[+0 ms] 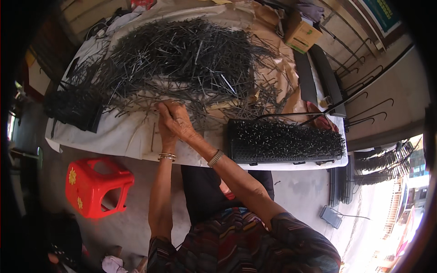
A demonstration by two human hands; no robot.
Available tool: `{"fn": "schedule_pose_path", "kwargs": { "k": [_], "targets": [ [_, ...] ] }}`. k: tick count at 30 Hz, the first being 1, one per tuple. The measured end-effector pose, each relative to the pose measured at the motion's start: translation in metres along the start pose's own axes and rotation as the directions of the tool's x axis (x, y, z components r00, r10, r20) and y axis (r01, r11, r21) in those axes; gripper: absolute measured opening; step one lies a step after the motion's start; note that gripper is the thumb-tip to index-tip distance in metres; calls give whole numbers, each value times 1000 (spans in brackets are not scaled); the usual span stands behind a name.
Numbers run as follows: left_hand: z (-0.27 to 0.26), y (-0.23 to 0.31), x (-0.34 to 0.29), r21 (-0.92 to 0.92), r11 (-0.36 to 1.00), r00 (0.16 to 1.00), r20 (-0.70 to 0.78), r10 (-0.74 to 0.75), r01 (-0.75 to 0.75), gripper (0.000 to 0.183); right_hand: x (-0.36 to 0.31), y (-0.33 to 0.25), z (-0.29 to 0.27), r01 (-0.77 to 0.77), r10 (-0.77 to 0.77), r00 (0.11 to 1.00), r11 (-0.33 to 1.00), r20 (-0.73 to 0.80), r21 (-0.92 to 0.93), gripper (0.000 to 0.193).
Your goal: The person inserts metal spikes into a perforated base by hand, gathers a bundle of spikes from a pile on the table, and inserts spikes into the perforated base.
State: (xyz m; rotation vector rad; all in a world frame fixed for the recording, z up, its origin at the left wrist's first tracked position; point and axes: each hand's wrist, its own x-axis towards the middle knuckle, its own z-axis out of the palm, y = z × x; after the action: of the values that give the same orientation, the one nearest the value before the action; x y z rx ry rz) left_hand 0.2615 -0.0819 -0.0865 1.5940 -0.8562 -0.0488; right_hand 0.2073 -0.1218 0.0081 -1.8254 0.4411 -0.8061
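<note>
My left hand (166,135) and my right hand (180,122) are pressed together at the front of the table, beside the near edge of a loose heap of thin dark sticks (177,54). Both sets of fingers are closed and partly overlap, so what lies between them is hidden. To the right of my hands is a long black grid block (287,142), densely set with upright pins that have pale tips. A darker bristly black block (75,109) sits at the table's left end.
White sheeting (118,141) and brown paper (284,68) cover the table. A cardboard box (302,35) stands at the back right, near long black panels (306,75). On the floor to the left is a red plastic stool (98,186). Hooked metal rods (371,102) project at right.
</note>
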Motion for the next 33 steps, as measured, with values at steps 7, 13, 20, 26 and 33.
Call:
{"fn": "schedule_pose_path", "kwargs": {
  "k": [7,13,20,26,33],
  "targets": [
    [-15,34,22,-643,688,862,-86,-500,336,13,9,-18,-34,-11,90,978,922,-188,386,51],
    [-17,34,57,-934,262,758,15,-652,244,17,-23,26,-27,-202,314,912,904,-263,377,45],
    [-17,24,60,-967,131,774,89,-626,217,17,-11,28,-42,-403,416,909,867,17,292,48],
    [-20,16,58,-994,-18,740,94,-666,111,17,-11,14,-52,-513,496,859,831,131,217,40],
    [-26,10,59,-995,-17,752,83,-654,95,19,-14,11,-63,-600,572,798,730,188,327,21]
  ]
}}
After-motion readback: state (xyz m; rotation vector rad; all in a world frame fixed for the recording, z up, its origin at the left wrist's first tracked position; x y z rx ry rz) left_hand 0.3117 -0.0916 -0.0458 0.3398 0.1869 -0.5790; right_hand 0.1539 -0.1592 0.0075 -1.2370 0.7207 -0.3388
